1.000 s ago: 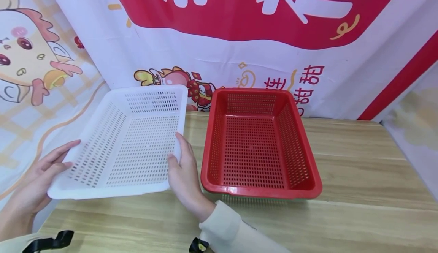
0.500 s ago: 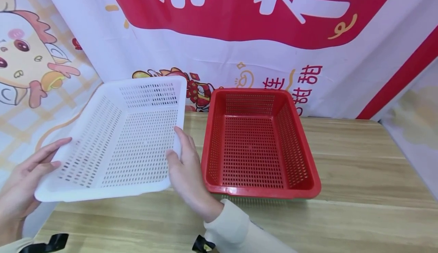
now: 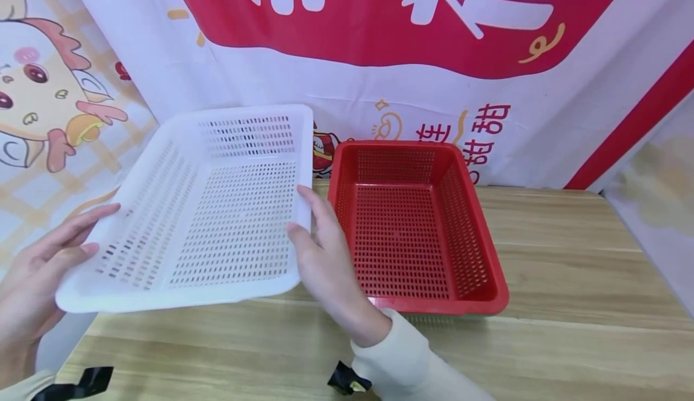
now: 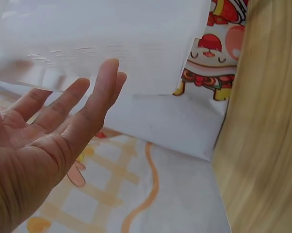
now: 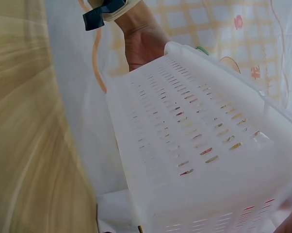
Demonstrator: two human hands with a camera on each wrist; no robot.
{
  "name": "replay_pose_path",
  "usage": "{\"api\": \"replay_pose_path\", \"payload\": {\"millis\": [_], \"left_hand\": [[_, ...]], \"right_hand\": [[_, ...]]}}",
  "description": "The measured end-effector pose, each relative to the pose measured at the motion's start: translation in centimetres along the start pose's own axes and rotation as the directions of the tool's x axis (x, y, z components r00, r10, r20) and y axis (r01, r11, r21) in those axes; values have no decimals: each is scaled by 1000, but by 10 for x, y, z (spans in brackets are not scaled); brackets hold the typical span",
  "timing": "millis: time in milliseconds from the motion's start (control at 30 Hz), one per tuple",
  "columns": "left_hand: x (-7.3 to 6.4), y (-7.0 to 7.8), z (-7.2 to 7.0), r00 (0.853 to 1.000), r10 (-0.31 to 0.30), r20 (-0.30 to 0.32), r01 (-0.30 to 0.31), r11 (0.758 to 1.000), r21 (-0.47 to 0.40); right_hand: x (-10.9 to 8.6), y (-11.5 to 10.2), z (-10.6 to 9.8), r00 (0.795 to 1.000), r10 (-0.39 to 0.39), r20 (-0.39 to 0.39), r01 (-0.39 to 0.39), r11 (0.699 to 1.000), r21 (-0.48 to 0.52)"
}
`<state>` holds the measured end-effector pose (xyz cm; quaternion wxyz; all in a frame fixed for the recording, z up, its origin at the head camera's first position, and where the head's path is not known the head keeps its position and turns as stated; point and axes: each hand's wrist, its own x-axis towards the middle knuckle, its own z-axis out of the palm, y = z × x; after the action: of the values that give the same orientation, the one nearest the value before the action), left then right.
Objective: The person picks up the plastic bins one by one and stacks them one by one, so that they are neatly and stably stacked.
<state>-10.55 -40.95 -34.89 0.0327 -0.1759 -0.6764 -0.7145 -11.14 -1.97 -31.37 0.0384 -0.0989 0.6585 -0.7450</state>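
A white plastic basket (image 3: pixel 179 297) with slotted walls and floor is held up off the table, tilted so that its inside faces the head camera. My left hand (image 3: pixel 38 280) holds its near left corner, thumb on the rim; the left wrist view shows the other fingers (image 4: pixel 100 92) extended by the basket's outer side. On the right rim, my right hand (image 3: pixel 336 268) grips with thumb inside and the palm outside. In the right wrist view the basket's slotted outer wall (image 5: pixel 180 121) fills the middle. Nothing lies inside the basket.
A red slotted basket (image 3: pixel 444 306) stands on the wooden table (image 3: pixel 569 280), just right of my right hand, which overlaps its left edge in the head view. Printed cloths hang behind (image 3: pixel 347 82) and along the left side (image 3: pixel 32 202).
Both hands have lifted the white basket and shifted it; it first drifted slightly left, then moved right and up toward the red basket. The red basket has stayed in place.
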Motion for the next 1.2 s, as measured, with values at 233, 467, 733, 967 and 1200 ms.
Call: {"api": "replay_pose_path", "payload": {"millis": [233,467,733,967,1200], "left_hand": [[8,10,22,1000,7,-17,-7,1000,-8],[19,19,50,999,-1,-54,4,999,40],[34,25,85,999,-12,-29,13,999,38],[43,26,115,996,-65,-53,70,993,97],[54,26,146,993,-109,-52,116,978,176]], "right_hand": [[-4,-10,-18,999,-32,-16,32,999,2],[-10,-21,-43,997,-59,-41,58,998,-9],[-18,-32,-73,995,-62,-75,58,997,-58],[-25,-40,-102,994,-62,-92,51,992,-113],[-33,-50,-128,987,-38,-157,13,987,-157]]}}
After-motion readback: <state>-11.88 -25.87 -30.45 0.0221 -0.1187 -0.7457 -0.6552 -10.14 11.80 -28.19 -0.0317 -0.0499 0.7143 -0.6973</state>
